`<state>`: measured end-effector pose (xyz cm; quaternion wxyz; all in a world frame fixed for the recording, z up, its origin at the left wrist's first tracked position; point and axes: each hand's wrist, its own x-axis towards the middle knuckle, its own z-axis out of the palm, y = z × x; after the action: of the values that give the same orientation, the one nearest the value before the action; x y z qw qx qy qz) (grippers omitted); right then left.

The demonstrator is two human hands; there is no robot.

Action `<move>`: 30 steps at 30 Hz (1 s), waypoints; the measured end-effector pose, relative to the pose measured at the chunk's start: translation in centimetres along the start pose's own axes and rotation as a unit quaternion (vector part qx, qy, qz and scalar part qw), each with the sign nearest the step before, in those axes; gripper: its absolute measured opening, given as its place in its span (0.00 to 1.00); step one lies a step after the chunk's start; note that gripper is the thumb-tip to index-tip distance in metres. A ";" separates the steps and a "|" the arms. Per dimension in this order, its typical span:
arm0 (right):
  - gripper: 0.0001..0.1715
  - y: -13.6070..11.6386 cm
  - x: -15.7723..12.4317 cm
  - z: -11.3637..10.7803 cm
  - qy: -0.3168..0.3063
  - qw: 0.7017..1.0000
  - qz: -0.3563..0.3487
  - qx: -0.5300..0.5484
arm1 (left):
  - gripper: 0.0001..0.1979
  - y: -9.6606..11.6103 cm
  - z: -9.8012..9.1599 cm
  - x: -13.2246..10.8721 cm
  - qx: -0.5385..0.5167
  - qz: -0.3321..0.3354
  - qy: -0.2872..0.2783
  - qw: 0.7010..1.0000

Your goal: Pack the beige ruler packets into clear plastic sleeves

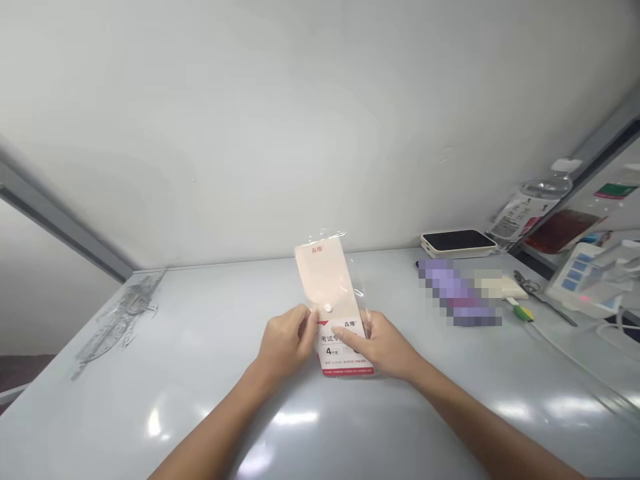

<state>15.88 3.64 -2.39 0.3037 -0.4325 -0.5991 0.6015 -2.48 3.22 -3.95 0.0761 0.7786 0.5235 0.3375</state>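
Note:
Between my two hands is a flat pouch (327, 277) with a pale peach flap, a white snap button and a white-and-red printed card at its lower end. A loose clear plastic film shows around its top and right edges. My left hand (289, 339) pinches the pouch's left edge, just beside the button, fingers curled. My right hand (387, 343) grips the right side, thumb lying across the printed card and fingers behind it. The pouch is held tilted above the table, its top leaning slightly left. What is inside the pouch is hidden.
On the grey table (210, 320), clear crumpled plastic packaging (117, 323) lies at left. At right are a phone (457, 243), a blurred purple item (455, 293), scissors (545, 297), a cable (575, 353), a bottle (530, 203) and a clear plastic container (593, 277). A white wall rises behind.

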 end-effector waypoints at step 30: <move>0.25 -0.7 0.7 -0.5 0.035 0.981 -0.017 0.189 | 0.15 0.7 -1.6 1.1 -0.462 -0.198 -0.223 0.835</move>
<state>15.93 4.55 -1.72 0.4111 -0.3778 -0.4712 0.6828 -2.69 3.50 -1.96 0.6074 0.5864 0.4185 0.3347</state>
